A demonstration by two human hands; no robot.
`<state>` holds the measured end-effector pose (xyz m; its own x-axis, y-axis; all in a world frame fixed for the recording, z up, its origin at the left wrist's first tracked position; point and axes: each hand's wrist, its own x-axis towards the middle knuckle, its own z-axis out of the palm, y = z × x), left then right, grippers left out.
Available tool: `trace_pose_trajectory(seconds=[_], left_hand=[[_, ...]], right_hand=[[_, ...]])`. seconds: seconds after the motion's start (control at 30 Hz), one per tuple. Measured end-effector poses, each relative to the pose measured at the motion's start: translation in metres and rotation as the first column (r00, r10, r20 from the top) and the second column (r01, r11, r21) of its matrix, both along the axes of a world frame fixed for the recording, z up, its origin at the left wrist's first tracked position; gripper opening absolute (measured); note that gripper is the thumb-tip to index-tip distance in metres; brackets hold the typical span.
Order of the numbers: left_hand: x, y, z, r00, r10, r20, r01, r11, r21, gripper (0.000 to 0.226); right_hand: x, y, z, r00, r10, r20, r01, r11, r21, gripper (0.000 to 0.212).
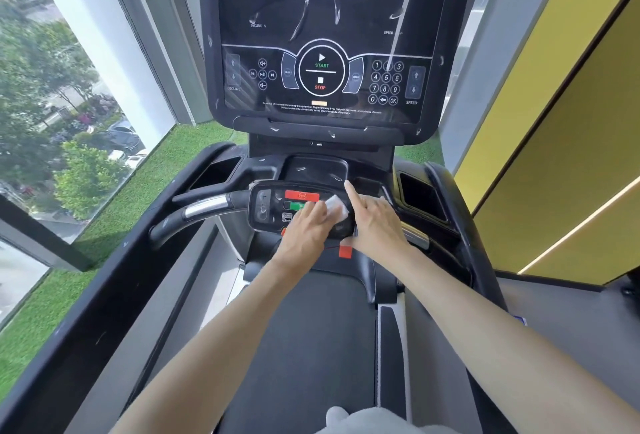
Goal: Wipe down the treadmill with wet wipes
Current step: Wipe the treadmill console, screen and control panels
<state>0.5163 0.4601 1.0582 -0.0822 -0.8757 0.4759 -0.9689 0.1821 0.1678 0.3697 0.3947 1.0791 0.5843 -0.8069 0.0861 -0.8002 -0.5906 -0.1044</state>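
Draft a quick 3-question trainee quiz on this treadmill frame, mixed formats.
1. True or false: the right hand holds the wipe.
2. Where is the wipe pressed? A) big console screen B) small control panel C) running belt
3. Short answer: which finger of the right hand points out straight?

Key:
1. False; the left hand presses it.
2. B
3. Index finger
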Motion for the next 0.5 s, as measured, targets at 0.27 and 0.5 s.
trace_pose_trajectory(seconds=[0.27,0.5], left_hand=[[0.031,0.014,0.000,0.820,0.459,-0.341,-0.451,0.886,0.107,0.057],[0.051,0.023,-0.009,0.979,0.188,-0.077,-0.186,0.982,0.027,0.053]], right_hand=[[0.020,0.009,0.005,0.999,0.023,-0.031,-0.022,1.000,0.014,0.121],[0.027,0.022,0.007,0.995,0.066,-0.075,-0.070,0.996,-0.048,0.111]])
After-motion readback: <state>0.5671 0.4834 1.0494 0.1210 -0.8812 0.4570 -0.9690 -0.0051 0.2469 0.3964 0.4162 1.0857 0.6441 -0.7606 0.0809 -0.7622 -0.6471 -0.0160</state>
